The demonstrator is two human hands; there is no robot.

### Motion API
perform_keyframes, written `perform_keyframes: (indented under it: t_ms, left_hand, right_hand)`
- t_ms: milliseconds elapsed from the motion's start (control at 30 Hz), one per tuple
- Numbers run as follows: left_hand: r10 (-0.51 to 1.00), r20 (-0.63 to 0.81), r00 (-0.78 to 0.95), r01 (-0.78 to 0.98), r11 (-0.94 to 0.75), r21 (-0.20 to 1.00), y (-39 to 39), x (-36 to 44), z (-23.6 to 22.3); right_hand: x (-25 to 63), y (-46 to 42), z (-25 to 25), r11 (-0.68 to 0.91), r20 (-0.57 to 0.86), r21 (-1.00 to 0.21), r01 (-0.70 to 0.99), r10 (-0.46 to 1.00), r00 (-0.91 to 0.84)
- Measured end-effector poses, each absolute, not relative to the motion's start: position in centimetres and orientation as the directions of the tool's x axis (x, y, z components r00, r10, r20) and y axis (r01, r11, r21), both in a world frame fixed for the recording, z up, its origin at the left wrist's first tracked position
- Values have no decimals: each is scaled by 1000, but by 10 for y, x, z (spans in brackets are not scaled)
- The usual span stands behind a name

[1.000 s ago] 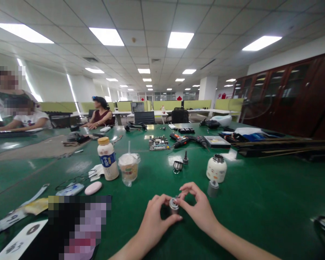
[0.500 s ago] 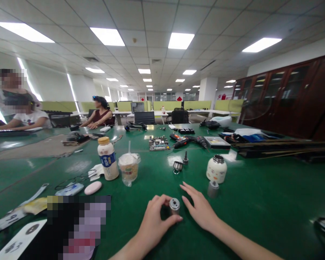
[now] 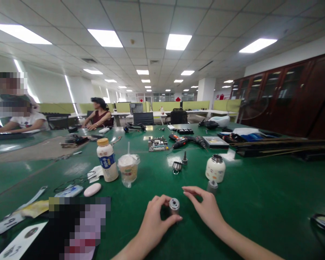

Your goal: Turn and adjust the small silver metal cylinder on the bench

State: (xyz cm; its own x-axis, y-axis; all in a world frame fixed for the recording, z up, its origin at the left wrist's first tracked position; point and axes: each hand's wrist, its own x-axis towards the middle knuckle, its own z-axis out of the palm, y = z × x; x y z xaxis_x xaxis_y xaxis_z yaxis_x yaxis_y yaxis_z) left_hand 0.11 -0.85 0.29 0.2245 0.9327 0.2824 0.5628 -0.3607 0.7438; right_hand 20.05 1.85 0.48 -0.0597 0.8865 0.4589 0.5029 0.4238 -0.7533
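Green surface, glossy, runs ahead of me to office partitions; dark wooden cabinets stand at 2 o'clock. With 12 o'clock straight ahead, positions are taken from the metal cylinder, which is upright near the front, its round top showing small dark holes.

My left hand pinches the cylinder between thumb and forefinger, one on each side. My right hand is apart from it at about 2 o'clock, thumb and forefinger drawn close at the tips; I cannot tell whether they meet or grip anything small.

Near 2 o'clock, beyond my right hand, a second cylinder stands just in front of a cream flask with an open mouth. At 12 o'clock are a small metal bowl and, just beside it, a dark metal part. Farther out, still near 12, lie a circuit board and two power drills.

At 10 o'clock, a plastic drink cup with a straw stands beside a capped bottle. A pink oval case lies between 9 and 10. Seated at 11 o'clock in the background is a person in a dark red top.
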Motion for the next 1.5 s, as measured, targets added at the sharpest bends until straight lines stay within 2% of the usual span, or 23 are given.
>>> perform_keyframes:
  t_ms: [67, 200, 300, 467, 633, 767, 800, 867, 933, 1000, 1067, 1233, 1400, 1500]
  left_hand:
    - [931, 288, 226, 561, -366, 743, -8, 1, 1]
    - [923, 306, 231, 553, -384, 739, -7, 1, -2]
    - [920, 314, 234, 554, -392, 735, -6, 0, -3]
    - [918, 324, 229, 558, -396, 729, -5, 0, -5]
    - [920, 320, 227, 552, -392, 736, -6, 1, -3]
    - [926, 304, 224, 558, -378, 739, -7, 1, -1]
    - [927, 302, 222, 560, -374, 739, -8, 1, -1]
    - [925, 312, 216, 551, -379, 743, -9, 1, -1]
    - [908, 358, 219, 521, -418, 744, -12, 0, -1]
    - [877, 425, 226, 493, -479, 727, -14, -1, 2]
    - [856, 472, 212, 496, -511, 702, -14, -1, 7]
    - [862, 491, 124, 533, -476, 700, -7, 2, 15]
    - [880, 455, 134, 510, -455, 730, -2, 3, 19]
    - [864, 491, 109, 509, -473, 719, 2, -1, 22]
  right_hand:
    - [193, 15, 14, 490, 517, -773, 403, 855, -49]
    - [177, 8, 21, 522, 496, -815, 250, 853, -166]
    - [171, 5, 18, 527, 485, -817, 233, 847, -215]
    - [168, 6, 14, 542, 520, -808, 230, 841, -151]
    - [165, 7, 11, 473, 435, -854, 215, 877, -202]
    - [175, 5, 2, 523, 565, -776, 352, 825, 19]
    - [179, 4, 0, 521, 578, -751, 406, 816, 23]
    - [187, 2, -3, 477, 512, -690, 545, 853, -99]
    - [191, -2, -2, 454, 384, -572, 683, 884, -265]
    - [192, -7, 0, 462, 315, -464, 755, 883, -347]
    - [190, -11, 4, 474, 317, -438, 764, 877, -362]
    - [183, -14, 10, 529, 286, -475, 703, 849, -445]
    - [182, -9, 9, 449, 332, -466, 762, 887, -320]
    - [182, -9, 6, 501, 323, -420, 757, 862, -392]
